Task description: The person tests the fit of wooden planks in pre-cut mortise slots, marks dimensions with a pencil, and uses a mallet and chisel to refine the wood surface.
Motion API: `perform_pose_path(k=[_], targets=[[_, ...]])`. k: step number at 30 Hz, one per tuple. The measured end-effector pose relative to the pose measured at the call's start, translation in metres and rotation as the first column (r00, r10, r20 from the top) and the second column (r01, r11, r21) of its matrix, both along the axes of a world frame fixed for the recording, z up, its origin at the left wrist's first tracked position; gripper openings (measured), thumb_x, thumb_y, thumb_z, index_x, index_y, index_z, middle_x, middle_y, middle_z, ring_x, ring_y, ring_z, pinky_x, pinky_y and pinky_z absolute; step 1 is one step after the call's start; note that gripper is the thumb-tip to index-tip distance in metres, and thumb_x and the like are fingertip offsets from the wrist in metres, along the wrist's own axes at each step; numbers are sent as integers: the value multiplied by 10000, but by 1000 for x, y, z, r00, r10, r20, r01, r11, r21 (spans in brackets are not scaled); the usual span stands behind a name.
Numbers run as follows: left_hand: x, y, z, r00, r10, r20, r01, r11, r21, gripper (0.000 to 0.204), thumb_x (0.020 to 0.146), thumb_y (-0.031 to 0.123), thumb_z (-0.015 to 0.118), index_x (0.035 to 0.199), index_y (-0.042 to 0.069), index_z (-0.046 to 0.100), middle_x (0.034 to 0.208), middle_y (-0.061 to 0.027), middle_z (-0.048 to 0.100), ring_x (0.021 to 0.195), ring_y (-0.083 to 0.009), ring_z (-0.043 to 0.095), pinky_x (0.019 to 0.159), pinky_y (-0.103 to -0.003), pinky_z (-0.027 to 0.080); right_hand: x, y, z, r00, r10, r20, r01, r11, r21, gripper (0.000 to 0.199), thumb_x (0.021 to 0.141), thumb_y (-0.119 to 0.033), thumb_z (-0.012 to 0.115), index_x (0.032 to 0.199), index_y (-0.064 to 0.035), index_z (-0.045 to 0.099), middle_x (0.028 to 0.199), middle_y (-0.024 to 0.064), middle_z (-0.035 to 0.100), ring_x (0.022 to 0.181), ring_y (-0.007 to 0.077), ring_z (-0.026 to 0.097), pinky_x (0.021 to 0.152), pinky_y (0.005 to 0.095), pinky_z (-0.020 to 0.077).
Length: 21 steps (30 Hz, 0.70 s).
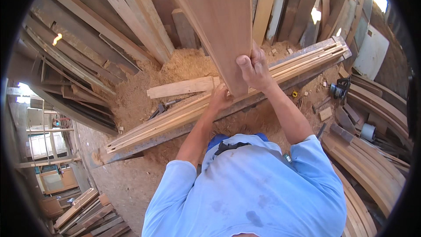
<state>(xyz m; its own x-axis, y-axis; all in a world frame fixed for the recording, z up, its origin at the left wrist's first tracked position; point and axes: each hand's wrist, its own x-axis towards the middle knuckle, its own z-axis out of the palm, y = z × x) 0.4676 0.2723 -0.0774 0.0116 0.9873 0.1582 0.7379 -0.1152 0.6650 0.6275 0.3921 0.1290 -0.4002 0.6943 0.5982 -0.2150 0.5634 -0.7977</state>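
Observation:
A wide reddish-brown wooden board (221, 26) rises in front of me, its near end just over a bundle of long pale wood strips (180, 116). My right hand (255, 71) grips the board's right edge, with the thumb lying across its face. At the board's lower left corner, the curled fingers of my left hand (220, 98) hold it; some of those fingertips are hidden. The strips lie lengthwise on a narrow grey plank (153, 142) that runs diagonally before me.
A short pale board (182, 87) lies on sawdust (184, 63) behind the strips. Tall planks (149, 22) lean at the back. A power tool (337, 90) rests at right among offcuts, near stacked curved timber (364, 158). More wood pieces (90, 215) are piled at lower left.

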Motion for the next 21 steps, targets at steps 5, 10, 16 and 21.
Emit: perform_pose_path(k=[5,10,16,21], targets=[[8,-9,-10,979,78,-186,-111,979,-171,483,695,229,823,1159,216,692,1227,-94,591,1202,-350,467,1045,-475,371,6,1,0,998,-10,57,10,1000,4,655,968,-577,587,1223,26,576,890,123,594,761,247,607,681,356,472],[22,-6,-24,933,201,-298,-265,944,-194,505,679,307,832,1158,218,699,1238,-117,533,1173,-385,426,996,-548,348,-3,-6,8,997,-32,-67,30,999,-27,643,957,-567,615,1186,33,588,877,135,597,770,242,599,693,361,472],[35,-4,-26,934,275,-228,-310,941,-134,497,671,348,822,1130,199,703,1211,-115,533,1136,-380,430,977,-541,337,19,4,-2,988,128,85,-106,970,-220,596,938,-527,668,1156,26,610,855,131,617,827,229,601,747,356,483],[39,-5,-27,907,334,-258,-372,921,-113,496,663,337,820,1121,189,705,1193,-113,540,1134,-375,431,986,-526,326,29,-4,2,975,152,160,-100,950,-296,577,910,-486,704,1153,29,610,893,143,624,840,237,605,757,370,487]])
